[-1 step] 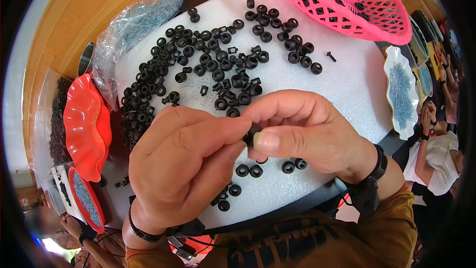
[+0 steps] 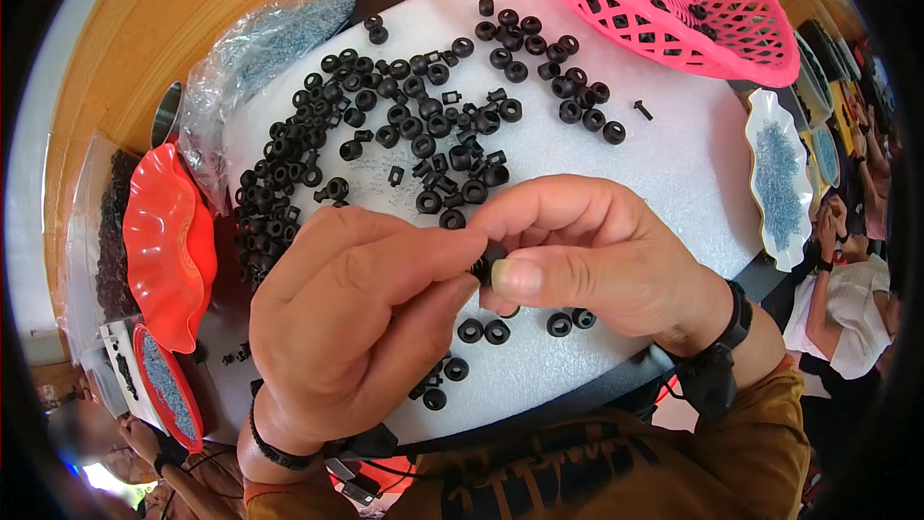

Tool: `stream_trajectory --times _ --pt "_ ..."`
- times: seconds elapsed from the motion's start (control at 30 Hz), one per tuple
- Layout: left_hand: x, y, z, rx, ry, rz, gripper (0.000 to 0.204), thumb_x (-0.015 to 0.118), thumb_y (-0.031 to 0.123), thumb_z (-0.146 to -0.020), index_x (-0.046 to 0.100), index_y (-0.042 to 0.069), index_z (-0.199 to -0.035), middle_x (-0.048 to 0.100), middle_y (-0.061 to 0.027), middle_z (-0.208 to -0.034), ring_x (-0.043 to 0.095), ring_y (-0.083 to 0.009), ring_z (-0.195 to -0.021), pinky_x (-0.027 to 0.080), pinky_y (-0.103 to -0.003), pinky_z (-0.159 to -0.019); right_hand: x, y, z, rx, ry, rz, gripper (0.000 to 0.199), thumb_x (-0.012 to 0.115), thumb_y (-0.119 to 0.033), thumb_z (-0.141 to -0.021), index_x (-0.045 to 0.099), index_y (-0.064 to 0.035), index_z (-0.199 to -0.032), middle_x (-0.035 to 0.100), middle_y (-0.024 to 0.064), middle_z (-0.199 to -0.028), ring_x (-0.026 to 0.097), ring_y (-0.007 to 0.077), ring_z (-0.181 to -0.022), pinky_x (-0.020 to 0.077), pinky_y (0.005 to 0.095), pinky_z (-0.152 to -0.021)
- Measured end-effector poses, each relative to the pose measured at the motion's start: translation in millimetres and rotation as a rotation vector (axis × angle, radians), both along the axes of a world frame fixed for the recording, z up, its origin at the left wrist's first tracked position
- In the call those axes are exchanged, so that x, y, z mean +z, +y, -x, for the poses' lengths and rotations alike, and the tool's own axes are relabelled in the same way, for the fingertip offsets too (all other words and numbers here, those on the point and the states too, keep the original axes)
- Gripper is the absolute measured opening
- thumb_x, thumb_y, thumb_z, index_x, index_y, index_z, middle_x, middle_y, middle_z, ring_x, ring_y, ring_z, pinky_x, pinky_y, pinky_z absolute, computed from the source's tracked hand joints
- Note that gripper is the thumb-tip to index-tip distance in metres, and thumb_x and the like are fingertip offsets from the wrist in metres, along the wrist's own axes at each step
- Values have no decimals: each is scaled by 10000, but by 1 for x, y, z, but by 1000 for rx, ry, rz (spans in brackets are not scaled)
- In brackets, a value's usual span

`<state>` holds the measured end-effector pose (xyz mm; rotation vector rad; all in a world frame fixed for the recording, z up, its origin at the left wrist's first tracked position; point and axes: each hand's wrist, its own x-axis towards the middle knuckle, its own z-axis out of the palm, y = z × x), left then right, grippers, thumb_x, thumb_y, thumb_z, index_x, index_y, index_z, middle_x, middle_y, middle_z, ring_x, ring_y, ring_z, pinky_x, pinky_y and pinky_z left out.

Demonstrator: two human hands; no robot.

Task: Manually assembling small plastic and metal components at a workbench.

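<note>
Both pinching | black part | left hand knuckles-up | right hand curled

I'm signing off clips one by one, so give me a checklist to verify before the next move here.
1. Left hand at the black part: ok, fingertips at it.
2. Right hand at the part: ok, thumb at it.
3. Part fully visible: not ok, fingers cover most.
4. Part's fit: cannot tell.
5. Black beads neatly lined up: not ok, scattered and heaped.
6. Pink basket apart from both hands: ok, far right.
</note>
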<state>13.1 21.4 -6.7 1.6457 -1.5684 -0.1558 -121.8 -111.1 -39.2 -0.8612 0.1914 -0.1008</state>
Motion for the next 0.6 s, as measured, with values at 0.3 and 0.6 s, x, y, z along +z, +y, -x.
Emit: stream_trajectory --times 0.3,0.6 --pt "-6 -1 -6 11 40 125 272 672 -85 -618 639 20 -867 604 -76 -696 540 -187 -563 402 -259 -490 2 -3 2 21 25 -91 269 613 -78 -830 567 7 -1081 627 74 -936 620 127 -809 497 253 -756" --pt "-3 0 -3 -52 -99 32 192 588 -62 -689 607 -4 -872 531 -77 -719 472 -188 -603 364 -281 -594 -3 -3 1 -12 -25 -79 269 618 -68 -821 568 29 -1066 629 93 -924 624 140 -777 501 259 -711"
